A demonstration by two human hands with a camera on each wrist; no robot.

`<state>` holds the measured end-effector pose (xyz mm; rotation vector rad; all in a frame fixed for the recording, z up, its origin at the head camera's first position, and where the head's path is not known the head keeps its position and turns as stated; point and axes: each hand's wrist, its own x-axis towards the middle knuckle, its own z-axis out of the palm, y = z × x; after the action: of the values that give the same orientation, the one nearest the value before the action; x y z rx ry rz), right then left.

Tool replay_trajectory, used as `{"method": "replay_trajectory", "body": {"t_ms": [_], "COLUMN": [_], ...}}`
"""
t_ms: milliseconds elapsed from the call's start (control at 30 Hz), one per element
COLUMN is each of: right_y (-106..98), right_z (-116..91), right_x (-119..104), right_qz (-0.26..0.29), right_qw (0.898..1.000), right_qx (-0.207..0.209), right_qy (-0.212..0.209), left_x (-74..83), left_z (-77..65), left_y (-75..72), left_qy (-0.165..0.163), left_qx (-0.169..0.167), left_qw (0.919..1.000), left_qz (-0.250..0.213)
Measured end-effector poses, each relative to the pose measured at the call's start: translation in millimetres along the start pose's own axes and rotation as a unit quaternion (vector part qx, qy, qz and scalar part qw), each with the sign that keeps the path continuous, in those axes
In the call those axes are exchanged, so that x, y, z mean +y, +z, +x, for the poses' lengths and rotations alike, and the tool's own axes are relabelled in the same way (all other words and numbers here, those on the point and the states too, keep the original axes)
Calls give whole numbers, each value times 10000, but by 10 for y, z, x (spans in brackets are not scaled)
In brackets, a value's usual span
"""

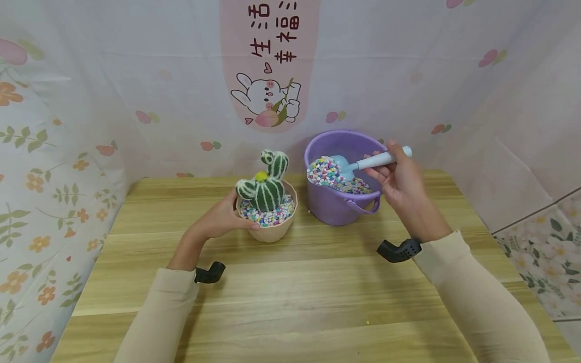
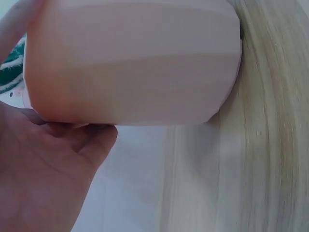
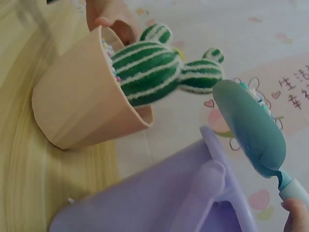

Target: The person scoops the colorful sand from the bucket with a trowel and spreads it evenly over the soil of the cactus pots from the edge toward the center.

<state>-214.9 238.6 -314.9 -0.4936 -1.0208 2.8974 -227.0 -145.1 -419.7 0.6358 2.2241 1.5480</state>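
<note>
My right hand grips the pale blue handle of a small scoop, its blade heaped with multicoloured pebbles. The scoop is over the mouth of a purple bucket, which has more pebbles inside. My left hand holds the side of a peach flowerpot, thumb at the near rim and fingers round the far side. In the pot a green-and-white toy cactus with a yellow flower stands upright among coloured pebbles.
The pot and bucket stand side by side near the back of the wooden table. A printed cloth hangs right behind them. A tiny yellow bit lies near the front. The bucket's handle hangs at its front right.
</note>
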Motion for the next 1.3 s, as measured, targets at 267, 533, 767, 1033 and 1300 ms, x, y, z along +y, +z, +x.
{"method": "replay_trajectory", "body": {"t_ms": [267, 533, 767, 1033, 1300], "right_y": [9, 11, 14, 25, 36], "right_z": [-95, -151, -170, -210, -264], "right_x": [89, 158, 209, 272, 328], "right_qz": [330, 101, -81, -462, -487], "right_qw": [9992, 9996, 9997, 9982, 9978], "right_qx": [-121, -242, -206, -276, -331], "right_qy": [165, 65, -57, -265, -290], "left_x": [-48, -51, -30, -64, -70], "left_z": [-13, -30, -45, -50, -61], "left_y": [-37, -66, -80, -94, -94], "left_qy": [172, 189, 263, 477, 450], "left_qx": [-173, -333, -424, -558, -539], "left_qw": [9995, 9988, 9982, 9969, 9971], "left_qz": [-205, -294, -329, -294, -299]}}
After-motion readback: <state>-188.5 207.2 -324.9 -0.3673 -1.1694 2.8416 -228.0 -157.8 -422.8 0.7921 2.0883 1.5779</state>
